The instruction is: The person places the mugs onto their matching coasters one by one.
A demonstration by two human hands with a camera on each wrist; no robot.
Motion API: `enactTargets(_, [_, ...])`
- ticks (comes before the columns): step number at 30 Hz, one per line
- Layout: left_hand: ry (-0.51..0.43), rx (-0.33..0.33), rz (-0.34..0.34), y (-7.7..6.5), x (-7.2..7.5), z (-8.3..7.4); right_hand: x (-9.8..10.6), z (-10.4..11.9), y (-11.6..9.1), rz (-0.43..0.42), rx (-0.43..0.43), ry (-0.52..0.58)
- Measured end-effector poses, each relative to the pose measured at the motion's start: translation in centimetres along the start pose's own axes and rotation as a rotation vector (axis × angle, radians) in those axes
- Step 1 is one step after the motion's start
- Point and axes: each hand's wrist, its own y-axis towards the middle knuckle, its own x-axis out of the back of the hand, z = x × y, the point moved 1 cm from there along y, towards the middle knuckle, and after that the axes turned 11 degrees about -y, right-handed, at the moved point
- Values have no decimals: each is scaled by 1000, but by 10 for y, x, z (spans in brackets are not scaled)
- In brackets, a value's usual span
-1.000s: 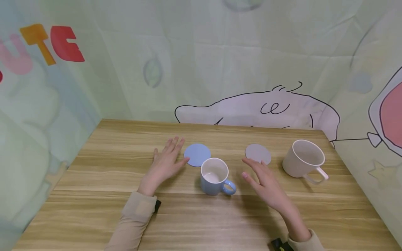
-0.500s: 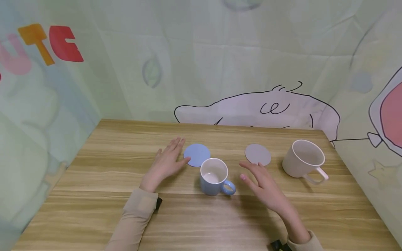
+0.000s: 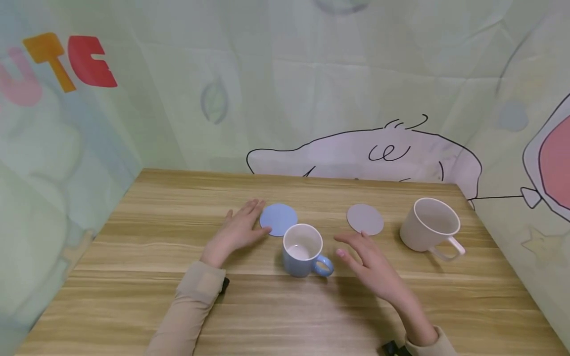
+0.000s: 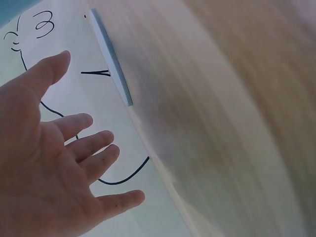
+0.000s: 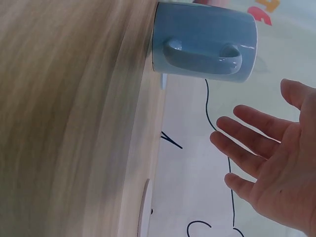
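Observation:
A light-blue mug [image 3: 295, 263] with a white inside stands upright in the middle of the table, its handle pointing right. Just behind it lies a round blue coaster [image 3: 278, 218]. My left hand [image 3: 236, 233] hovers at the coaster's left side, fingers spread and thumb reaching its near edge in the head view. To the right of the mug, my right hand [image 3: 376, 272] is held over the table with fingers extended, holding nothing. In the right wrist view the mug [image 5: 205, 29] lies beyond those relaxed fingers, a gap between them.
A round greyish-lilac coaster [image 3: 365, 218] lies beyond my right hand. Farther right stands a larger white mug [image 3: 414, 231], handle toward the front right. The wooden table [image 3: 187, 195] ends at a printed cloth backdrop [image 3: 285, 99] behind and at both sides.
My left hand has shifted slightly right, its fingers drawn a little nearer. My right hand has moved slightly left toward the blue mug. Mugs and coasters stay in place.

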Motion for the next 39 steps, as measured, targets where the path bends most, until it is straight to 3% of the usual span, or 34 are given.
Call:
enactTargets(20, [57, -11, 49, 16, -1, -1, -5, 3, 2, 34, 17, 28])
enactTargets(39, [91, 11, 112, 29, 1, -3, -14, -2, 5, 128, -18, 181])
